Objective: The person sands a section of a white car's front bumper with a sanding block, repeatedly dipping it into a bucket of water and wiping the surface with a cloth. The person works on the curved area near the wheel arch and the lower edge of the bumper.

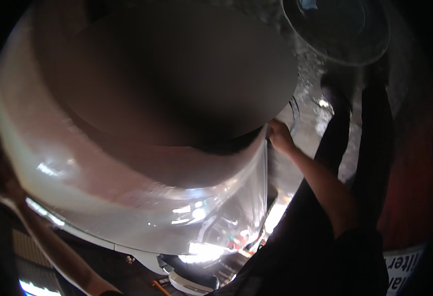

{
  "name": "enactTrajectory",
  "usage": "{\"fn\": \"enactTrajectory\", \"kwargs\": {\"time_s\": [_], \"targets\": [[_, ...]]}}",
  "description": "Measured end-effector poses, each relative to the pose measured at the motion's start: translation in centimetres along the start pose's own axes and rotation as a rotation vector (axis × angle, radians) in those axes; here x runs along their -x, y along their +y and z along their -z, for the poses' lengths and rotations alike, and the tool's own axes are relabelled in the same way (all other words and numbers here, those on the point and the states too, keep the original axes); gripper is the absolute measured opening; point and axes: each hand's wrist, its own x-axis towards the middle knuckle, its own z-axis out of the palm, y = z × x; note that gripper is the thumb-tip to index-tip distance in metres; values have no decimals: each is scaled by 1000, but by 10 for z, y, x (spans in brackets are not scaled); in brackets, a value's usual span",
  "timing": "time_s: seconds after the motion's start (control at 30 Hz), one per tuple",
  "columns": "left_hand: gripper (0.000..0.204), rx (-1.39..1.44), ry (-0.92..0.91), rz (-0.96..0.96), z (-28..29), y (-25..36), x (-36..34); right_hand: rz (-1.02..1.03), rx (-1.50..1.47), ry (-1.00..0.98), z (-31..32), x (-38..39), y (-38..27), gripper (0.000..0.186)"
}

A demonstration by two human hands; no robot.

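A large glossy pale car body (127, 217) curves across the left and middle, with bright lights reflected in it. My right hand (280, 137) is at the body's right edge, beside a smooth dark blurred oval that covers the middle of the picture. Its fingers are curled in, and whatever they may hold is hidden. At the far left my left hand (3, 180) reaches up along the body's outer edge. That hand is dark and smeared near the picture's rim, so its fingers do not show clearly.
A round basin-like vessel (342, 34) stands at the upper right on wet, shiny ground (307, 106). My dark-trousered legs (374, 133) fill the right side. Beyond them is a red surface (408, 207). A white side mirror (194, 282) juts out at the bottom.
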Motion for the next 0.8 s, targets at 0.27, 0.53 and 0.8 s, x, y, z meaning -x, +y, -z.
{"fn": "enactTrajectory", "kwargs": {"time_s": [0.27,0.53,0.8], "targets": [[41,23,93,66,13,36,-10,-217,-700,-300,46,-45,-305,44],[53,-131,-2,102,23,53,-21,78,-341,-50,133,-195,-463,47],[57,-115,-79,101,27,49,-30,127,-172,241,120,-194,-461,43]]}}
